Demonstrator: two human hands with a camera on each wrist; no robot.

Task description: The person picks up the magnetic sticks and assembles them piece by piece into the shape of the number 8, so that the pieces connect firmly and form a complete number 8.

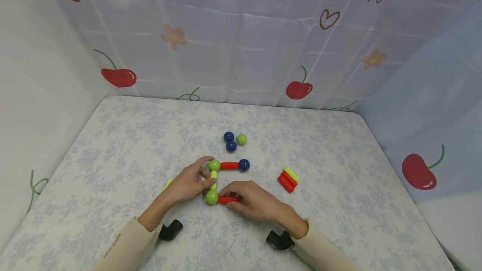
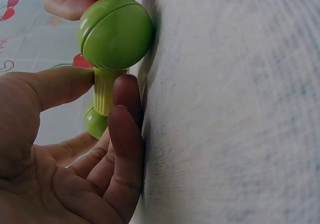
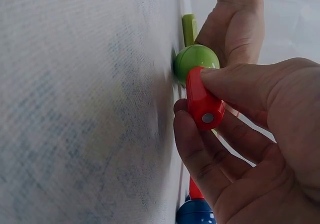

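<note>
My left hand (image 1: 187, 184) pinches a yellow-green rod (image 2: 103, 92) between thumb and fingers. A green ball sits at each end of that rod: the near ball (image 1: 212, 197) and the far ball (image 1: 214, 165). From the far ball a red rod (image 1: 229, 165) runs right to a blue ball (image 1: 244, 164). My right hand (image 1: 260, 202) pinches a second red rod (image 3: 202, 97) low over the table, its other end right at the near green ball. A small metal disc shows in this rod's free end in the right wrist view.
Two blue balls (image 1: 231, 146) and a loose green ball (image 1: 242, 139) lie beyond the joined pieces. Several red and yellow-green rods (image 1: 288, 180) lie side by side to the right. Another yellow-green piece (image 3: 189, 29) is partly hidden by my left hand. A printed curtain (image 1: 241, 53) hangs behind the table.
</note>
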